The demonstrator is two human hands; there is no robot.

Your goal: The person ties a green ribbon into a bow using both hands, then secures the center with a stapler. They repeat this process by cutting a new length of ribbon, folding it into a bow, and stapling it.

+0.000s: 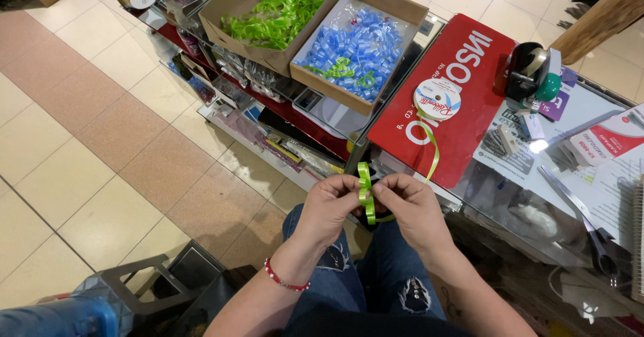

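Both hands meet over the person's lap, just off the edge of the glass worktop (510,196). The left hand (330,206) and right hand (410,206) each pinch shut on a looped green ribbon bow (365,193) held between them, its long axis upright. A ribbon tail (433,150) runs from the right-hand side up to the spool (437,99).

box of blue bows (355,45) | tape dispenser (530,72) | scissors (577,209)
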